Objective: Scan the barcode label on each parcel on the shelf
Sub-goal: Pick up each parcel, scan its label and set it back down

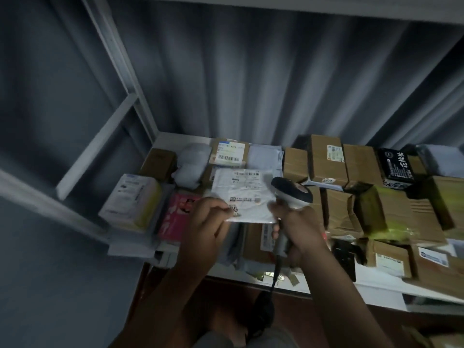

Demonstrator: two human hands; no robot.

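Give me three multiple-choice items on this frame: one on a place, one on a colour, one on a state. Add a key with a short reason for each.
1. Where is the white parcel with the barcode label?
A. Held above the shelf parcels, at the left hand
B. Flat on the floor
C. On the top shelf board

2. What colour is the flat parcel just left of the left hand?
A. Green
B. Pink
C. Black

3. What is the right hand doing?
A. Hanging idle
B. Pressing flat on a box
C. Gripping the scanner handle

Key: 1 A, its lower left corner sits pinched in the fingers; 2 B, its pink face shows beside the yellowish box; 3 C, the fingers curl round the handle, with the scanner head at the parcel's right edge.
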